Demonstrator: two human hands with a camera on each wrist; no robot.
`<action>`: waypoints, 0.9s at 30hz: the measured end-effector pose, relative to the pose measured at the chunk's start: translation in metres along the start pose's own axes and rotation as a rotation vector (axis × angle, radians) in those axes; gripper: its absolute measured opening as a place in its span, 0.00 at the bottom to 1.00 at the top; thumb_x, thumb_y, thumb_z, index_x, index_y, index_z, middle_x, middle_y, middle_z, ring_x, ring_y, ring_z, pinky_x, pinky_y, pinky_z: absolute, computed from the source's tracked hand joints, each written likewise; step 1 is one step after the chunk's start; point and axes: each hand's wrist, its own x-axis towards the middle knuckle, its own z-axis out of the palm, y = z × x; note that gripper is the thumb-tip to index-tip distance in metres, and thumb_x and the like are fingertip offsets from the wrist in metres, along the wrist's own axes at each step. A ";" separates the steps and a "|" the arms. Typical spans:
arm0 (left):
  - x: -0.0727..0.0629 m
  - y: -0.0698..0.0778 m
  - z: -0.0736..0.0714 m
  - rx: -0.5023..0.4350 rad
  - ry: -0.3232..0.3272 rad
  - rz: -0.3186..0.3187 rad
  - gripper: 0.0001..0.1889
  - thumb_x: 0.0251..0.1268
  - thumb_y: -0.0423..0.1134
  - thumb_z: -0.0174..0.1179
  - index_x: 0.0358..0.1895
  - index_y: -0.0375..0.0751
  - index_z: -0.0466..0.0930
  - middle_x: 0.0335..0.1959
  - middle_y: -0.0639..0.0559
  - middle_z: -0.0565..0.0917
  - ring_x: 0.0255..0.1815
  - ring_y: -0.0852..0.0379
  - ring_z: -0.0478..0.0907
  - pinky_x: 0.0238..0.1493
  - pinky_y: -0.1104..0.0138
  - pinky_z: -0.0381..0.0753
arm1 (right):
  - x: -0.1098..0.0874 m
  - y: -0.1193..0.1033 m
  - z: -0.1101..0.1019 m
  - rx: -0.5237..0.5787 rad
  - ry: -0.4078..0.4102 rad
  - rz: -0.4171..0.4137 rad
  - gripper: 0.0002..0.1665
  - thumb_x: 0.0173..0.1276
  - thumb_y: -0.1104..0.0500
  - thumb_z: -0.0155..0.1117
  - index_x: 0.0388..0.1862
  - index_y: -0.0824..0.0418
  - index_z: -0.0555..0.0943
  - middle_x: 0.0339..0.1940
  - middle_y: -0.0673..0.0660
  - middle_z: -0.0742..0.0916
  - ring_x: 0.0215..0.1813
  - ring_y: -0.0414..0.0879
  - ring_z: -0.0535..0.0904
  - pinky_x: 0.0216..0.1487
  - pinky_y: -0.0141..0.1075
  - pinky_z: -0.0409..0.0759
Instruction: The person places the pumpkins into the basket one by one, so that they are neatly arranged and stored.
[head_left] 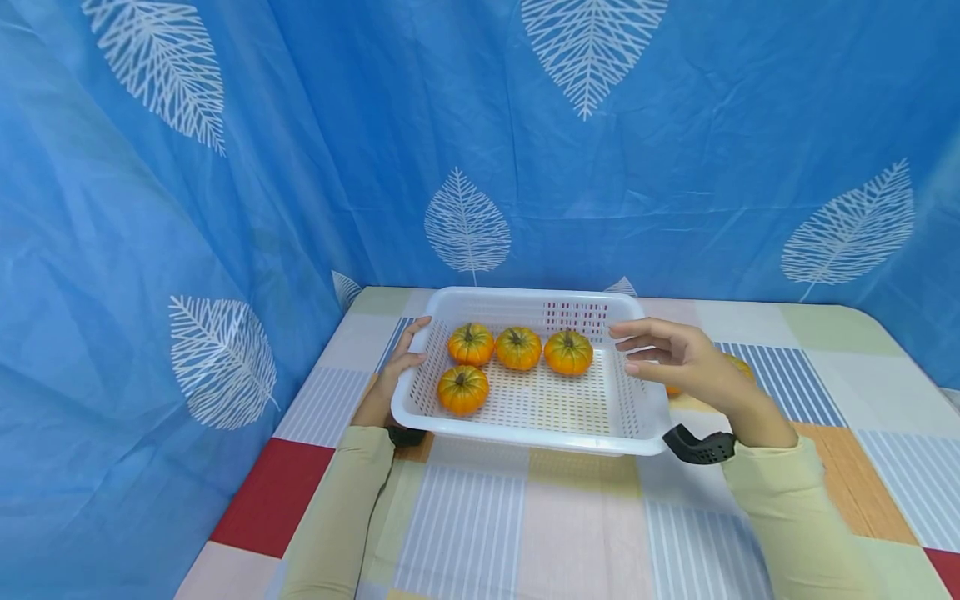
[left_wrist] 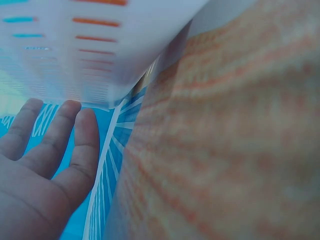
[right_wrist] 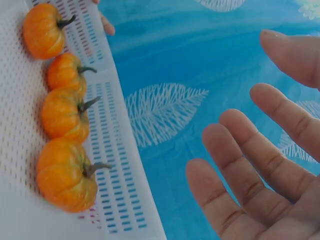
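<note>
A white plastic basket (head_left: 525,442) holds several small orange pumpkins: three, including one (head_left: 567,352), line its far side, and another (head_left: 462,390) sits nearer the front left. At the basket's left end, my left hand (head_left: 392,375) touches the outer side with fairly straight fingers; the left wrist view shows fingertips (left_wrist: 70,107) against the slotted wall (left_wrist: 95,55). My right hand (head_left: 678,358) hovers by the right rim, fingers spread and slightly bent, holding nothing. Beyond the right hand, more orange pumpkin (head_left: 741,367) shows, partly hidden by the hand and wrist.
A checked, patchwork-patterned cloth (head_left: 585,533) covers the table. Blue curtains with white leaf prints (head_left: 360,167) hang close behind the table and along its left side.
</note>
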 end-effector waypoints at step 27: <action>0.007 -0.006 -0.002 -0.095 -0.020 0.048 0.35 0.69 0.29 0.36 0.81 0.52 0.53 0.88 0.28 0.35 0.85 0.26 0.38 0.80 0.29 0.39 | -0.033 0.042 -0.037 -0.077 0.131 0.012 0.24 0.76 0.74 0.65 0.69 0.69 0.80 0.61 0.37 0.87 0.58 0.34 0.84 0.55 0.23 0.81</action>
